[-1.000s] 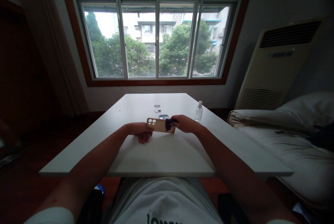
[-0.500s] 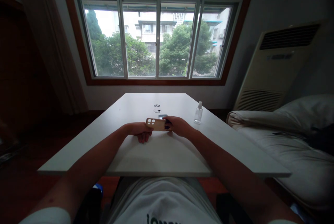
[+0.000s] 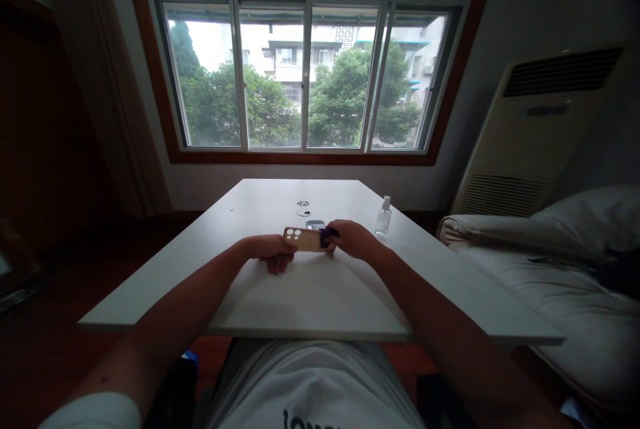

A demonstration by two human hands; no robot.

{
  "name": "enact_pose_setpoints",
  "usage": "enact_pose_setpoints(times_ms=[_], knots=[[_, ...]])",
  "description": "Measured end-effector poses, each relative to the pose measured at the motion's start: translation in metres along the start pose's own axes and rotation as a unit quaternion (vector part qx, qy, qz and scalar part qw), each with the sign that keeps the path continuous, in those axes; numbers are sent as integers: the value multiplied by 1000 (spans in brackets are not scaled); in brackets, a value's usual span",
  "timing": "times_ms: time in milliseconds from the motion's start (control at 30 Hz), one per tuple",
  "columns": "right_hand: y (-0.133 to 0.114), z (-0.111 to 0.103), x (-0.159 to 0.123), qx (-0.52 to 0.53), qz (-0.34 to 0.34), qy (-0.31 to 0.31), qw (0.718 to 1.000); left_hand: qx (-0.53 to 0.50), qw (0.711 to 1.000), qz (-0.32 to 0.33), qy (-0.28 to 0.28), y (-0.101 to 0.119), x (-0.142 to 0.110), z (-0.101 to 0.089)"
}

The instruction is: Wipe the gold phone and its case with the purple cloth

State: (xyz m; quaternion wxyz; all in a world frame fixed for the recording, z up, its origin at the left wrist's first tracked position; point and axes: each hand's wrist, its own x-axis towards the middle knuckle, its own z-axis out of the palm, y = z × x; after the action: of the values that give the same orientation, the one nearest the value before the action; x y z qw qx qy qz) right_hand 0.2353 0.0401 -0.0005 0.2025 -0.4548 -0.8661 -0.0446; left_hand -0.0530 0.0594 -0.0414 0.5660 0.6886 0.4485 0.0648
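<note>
A tan phone (image 3: 304, 239) with round white camera rings faces me, back side up, just above the white table (image 3: 310, 289). My left hand (image 3: 270, 250) grips its left end from below. My right hand (image 3: 353, 239) presses a small dark purple cloth (image 3: 327, 236) against the phone's right end. Both forearms rest on the tabletop.
Behind the phone lie a small dark device (image 3: 315, 223) and a round disc (image 3: 303, 204). A clear spray bottle (image 3: 383, 217) stands at the right edge. A sofa with pale cushions (image 3: 565, 249) and a floor air conditioner (image 3: 535, 129) are to the right; a wide window (image 3: 305, 75) is ahead.
The cloth in my right hand slid left over the phone's back, then returned to the right end. The left hand stayed put.
</note>
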Motion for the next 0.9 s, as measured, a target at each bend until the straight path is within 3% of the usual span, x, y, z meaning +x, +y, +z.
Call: enact_pose_setpoints(times_ms=[367, 567, 900], knots=[[-12, 10, -1, -52, -53, 16, 997, 30, 1000, 10, 0, 1, -4, 4], [-17, 18, 0, -30, -75, 33, 996, 37, 999, 10, -4, -1, -5, 4], [-22, 13, -1, -11, -117, 76, 990, 29, 1000, 10, -8, 2, -8, 5]])
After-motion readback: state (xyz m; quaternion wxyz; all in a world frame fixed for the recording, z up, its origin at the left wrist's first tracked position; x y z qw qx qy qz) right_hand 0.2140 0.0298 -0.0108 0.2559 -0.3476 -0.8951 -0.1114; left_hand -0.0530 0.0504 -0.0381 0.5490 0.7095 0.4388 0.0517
